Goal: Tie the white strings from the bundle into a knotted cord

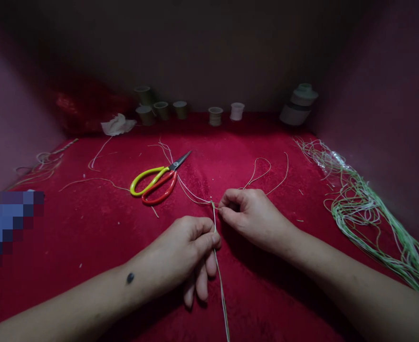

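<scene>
My left hand pinches a bundle of thin white and green cords between thumb and forefinger, its other fingers curled loosely below. The bundle runs down toward the bottom edge of the view. Just above the fingertips is a small green knot, where white strands branch off to the left. To the right of the knot, my right hand is closed in a pinch on a thin cord; a loop and a loose end of cord extend beyond it. Scissors with yellow and red handles lie left of the knot, over some strands.
On the red cloth, a tangle of green and white cords lies at the right. Thread spools and a white bottle stand at the back. Crumpled tissue and more cords are at the left.
</scene>
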Demonstrator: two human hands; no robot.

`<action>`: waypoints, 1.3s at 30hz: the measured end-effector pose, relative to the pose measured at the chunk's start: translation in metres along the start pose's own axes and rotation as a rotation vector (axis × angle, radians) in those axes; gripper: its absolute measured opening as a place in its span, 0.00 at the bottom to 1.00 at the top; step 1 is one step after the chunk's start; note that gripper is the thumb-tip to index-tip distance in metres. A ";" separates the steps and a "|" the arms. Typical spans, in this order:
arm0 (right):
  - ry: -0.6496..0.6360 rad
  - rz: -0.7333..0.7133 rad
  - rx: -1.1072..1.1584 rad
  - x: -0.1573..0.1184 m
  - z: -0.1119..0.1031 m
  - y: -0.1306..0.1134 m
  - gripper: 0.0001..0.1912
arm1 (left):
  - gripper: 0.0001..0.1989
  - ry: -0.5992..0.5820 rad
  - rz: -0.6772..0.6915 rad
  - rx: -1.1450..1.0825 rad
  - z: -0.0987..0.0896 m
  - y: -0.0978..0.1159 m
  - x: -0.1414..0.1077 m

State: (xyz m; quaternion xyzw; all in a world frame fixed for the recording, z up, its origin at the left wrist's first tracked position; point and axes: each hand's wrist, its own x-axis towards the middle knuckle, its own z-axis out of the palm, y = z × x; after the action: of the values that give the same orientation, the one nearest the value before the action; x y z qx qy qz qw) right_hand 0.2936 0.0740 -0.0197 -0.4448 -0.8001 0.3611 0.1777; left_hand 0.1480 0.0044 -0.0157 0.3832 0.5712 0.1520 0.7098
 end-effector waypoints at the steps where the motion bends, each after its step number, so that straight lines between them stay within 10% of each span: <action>1: 0.000 0.001 -0.005 0.000 0.000 0.000 0.06 | 0.13 -0.001 -0.010 0.001 0.000 0.001 0.000; 39: 0.008 0.000 0.001 0.001 0.001 0.002 0.05 | 0.12 0.022 -0.003 0.014 0.004 0.006 -0.004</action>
State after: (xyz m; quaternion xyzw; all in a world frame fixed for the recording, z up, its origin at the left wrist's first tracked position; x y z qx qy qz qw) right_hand 0.2942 0.0750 -0.0221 -0.4462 -0.7991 0.3598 0.1813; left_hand 0.1517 0.0047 -0.0086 0.3856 0.5807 0.1508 0.7010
